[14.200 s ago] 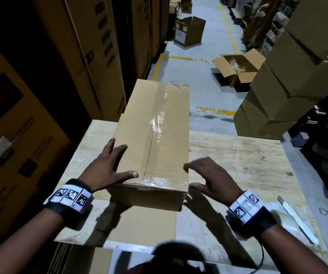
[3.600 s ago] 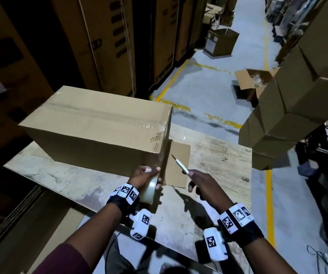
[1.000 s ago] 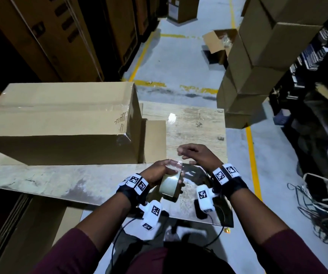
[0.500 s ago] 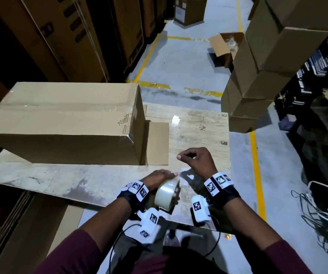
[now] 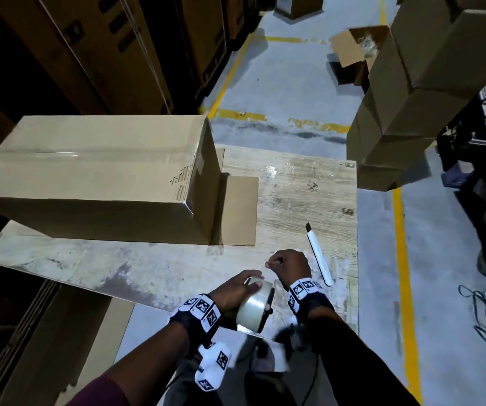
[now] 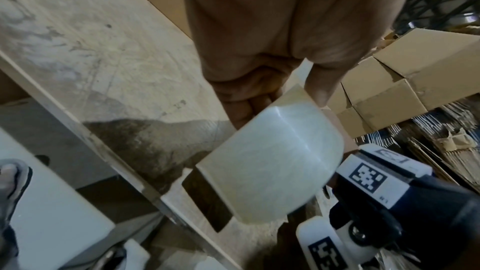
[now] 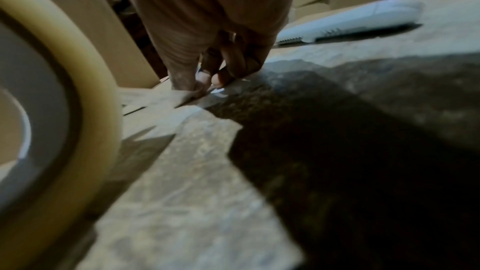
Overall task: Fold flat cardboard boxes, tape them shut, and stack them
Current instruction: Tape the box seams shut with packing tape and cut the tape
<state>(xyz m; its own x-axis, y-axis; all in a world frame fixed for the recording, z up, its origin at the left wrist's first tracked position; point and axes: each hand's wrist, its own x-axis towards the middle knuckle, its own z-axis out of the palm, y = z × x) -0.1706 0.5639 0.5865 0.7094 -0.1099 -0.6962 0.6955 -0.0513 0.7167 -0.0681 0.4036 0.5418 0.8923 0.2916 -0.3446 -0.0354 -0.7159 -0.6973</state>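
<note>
A long folded cardboard box (image 5: 95, 177) lies on its side across the wooden table (image 5: 303, 194), a strip of clear tape along its top seam and one flap (image 5: 237, 210) lying flat on the table at its right end. At the table's near edge my left hand (image 5: 237, 291) grips a roll of clear tape (image 5: 255, 307) (image 6: 270, 163) (image 7: 49, 98), fingers through its core. My right hand (image 5: 287, 263) (image 7: 207, 81), just beyond the roll, pinches the free end of the tape (image 7: 161, 95) between thumb and fingertips.
A white utility knife (image 5: 318, 254) (image 7: 345, 22) lies on the table to the right of my right hand. Stacked taped boxes (image 5: 417, 92) stand off the table's far right corner. An open box (image 5: 353, 48) sits on the floor. Tall cartons (image 5: 104, 51) line the left.
My left hand has drawn the roll nearer to the table's front edge. My right hand stays a little beyond it, still pinching the tape end. The head view has tilted slightly.
</note>
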